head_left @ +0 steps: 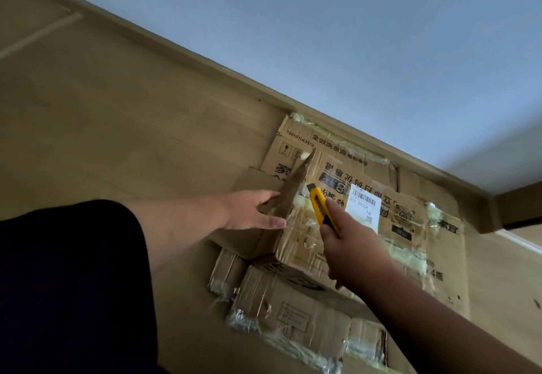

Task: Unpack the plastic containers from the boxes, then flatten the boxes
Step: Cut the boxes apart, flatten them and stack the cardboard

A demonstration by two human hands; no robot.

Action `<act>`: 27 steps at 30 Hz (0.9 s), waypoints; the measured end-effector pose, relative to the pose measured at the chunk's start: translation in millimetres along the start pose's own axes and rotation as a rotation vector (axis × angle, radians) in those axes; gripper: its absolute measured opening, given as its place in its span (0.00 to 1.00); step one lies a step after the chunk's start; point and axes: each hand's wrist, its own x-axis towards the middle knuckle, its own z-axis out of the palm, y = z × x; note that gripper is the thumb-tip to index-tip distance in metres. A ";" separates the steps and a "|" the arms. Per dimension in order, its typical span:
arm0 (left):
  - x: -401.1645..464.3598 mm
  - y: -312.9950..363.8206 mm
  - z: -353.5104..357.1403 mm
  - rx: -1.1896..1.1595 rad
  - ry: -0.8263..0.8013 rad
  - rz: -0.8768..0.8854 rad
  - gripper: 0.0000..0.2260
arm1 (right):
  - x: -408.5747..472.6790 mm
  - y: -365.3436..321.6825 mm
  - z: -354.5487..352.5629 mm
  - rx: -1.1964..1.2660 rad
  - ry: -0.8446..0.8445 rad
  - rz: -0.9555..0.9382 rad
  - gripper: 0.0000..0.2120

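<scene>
Head view, tilted. A brown corrugated cardboard box [296, 235] sits on a wooden floor [117, 127] near the skirting board [223, 71] of a pale grey wall [352, 36]. Its surface is creased and worn, with strips of clear packing tape wrinkled along the seams and torn pale scraps of tape clinging to the top. One flap [290, 189] stands raised, tapering to a point. The box rests on a larger flattened box [416, 221] printed with black characters, a number string and handling symbols, and bearing one white shipping label [365, 208] with a barcode. A second flattened piece [299, 315], also heavily taped, lies nearer the viewer, partly under the upright box.

The left hand [252, 211] holds the raised flap, thumb on the near side and fingers along the far side. The right hand [349, 244] grasps one yellow-and-black utility knife [321, 209], forefinger laid along its back and the blade tip at the taped seam beside the flap. A dark sleeve or trouser leg [73, 285] fills the lower left.

Count: one box not yet flat, two flattened pieces, one knife, one label, two hands. How many separate sheets make up the flattened layers cannot be told.
</scene>
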 end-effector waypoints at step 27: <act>20.2 -5.5 6.4 0.031 -0.124 0.106 0.52 | 17.4 -37.0 3.4 -0.024 0.019 0.089 0.16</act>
